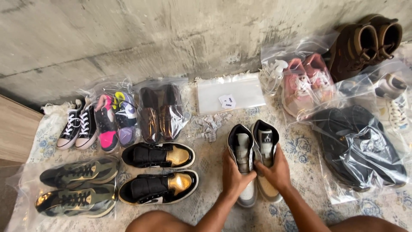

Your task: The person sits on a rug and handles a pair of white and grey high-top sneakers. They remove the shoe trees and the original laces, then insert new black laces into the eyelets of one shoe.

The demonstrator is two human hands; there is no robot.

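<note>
On the patterned rug [300,150] by the concrete wall [171,38], seen from the head camera, both hands were down on a pair of grey and black high-top sneakers [253,146] that stood side by side, openings facing the wall. The left hand [234,178] was wrapped over the toe part of the left shoe, fingers closed on it; the right hand [274,172] clasped the right shoe the same way, and the two thumbs nearly met between the shoes. To my eye, the pair would handle best if kept pressed together and level, gripped low by the soles, so neither shoe would tip apart from the other.

Just beyond the hands, past the shoe openings, lay a flat empty clear bag [229,92] with small white labels on it, and a scatter of little paper packets [210,124] sat near it, slightly left. Those packets looked the likeliest thing to be swept along if the pair slid forward.

Left of the hands, near but apart, lay two black and gold sneakers [159,172] on their sides, unbagged. Farther left were camouflage sneakers [77,187] in a bag, and beyond them, along the wall, black and white canvas shoes [79,124], pink and purple sneakers [116,120] and brown loafers [161,111] in bags.

Right of the hands a bagged pair of dark shoes [358,146] lay close, its loose plastic edge reaching toward the right forearm. Farther off were pink sneakers [307,81] in a bag, brown boots [365,43] and a white shoe [395,103].
</note>
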